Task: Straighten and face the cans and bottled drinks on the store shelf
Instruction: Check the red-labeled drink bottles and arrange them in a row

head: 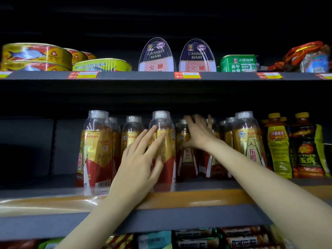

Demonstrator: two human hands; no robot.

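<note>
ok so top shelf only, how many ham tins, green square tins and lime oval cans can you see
ham tins: 2
green square tin: 1
lime oval can: 1
total: 4

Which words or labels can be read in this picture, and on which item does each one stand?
"CANNED HAM" and "火腿": left ham tin.
The same: right ham tin.
"东鹏": right front bottle.
"TIGER" and "乐虎": dark bottle.
Price tags, fish cans, green can: too blurred.
</note>
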